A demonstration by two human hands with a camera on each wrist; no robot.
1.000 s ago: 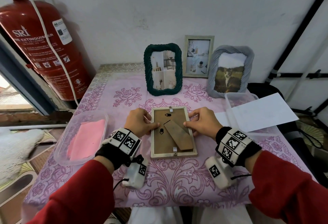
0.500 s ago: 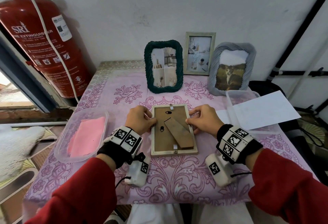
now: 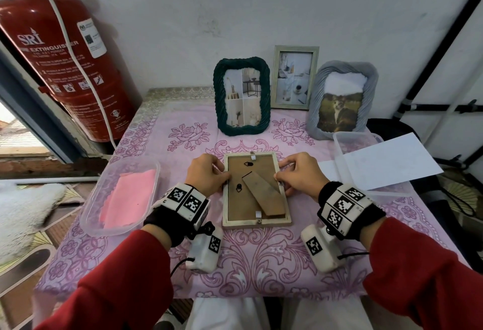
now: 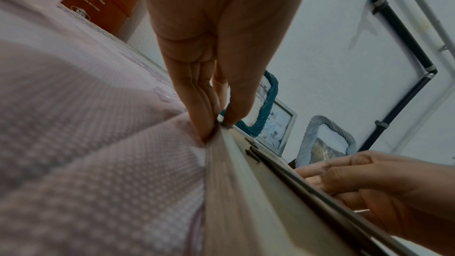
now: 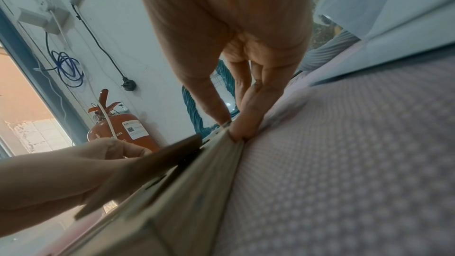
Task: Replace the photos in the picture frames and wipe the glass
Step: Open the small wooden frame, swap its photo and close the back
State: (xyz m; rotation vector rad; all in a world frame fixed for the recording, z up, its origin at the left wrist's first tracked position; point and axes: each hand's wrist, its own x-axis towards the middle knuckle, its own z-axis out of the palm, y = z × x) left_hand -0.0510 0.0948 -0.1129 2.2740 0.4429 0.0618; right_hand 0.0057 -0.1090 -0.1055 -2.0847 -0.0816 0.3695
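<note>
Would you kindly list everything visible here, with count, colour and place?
Face-down frame: 1, pale wood, brown back, table centre.
Standing frames: 3, green, pale, grey, by the wall.
Cloth: 1, pink, in left clear tub.
Right tub: 1, clear.
Paper: white, on right tub.
Fire extinguisher: 1, red, far left.
Tablecloth: pink floral.
Left hand: pinches frame's left edge.
Right hand: pinches its right edge.

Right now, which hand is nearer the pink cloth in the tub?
Left. The left hand pinches the left edge of the face-down frame, beside the pink cloth; the right hand holds the frame's far edge.
</note>
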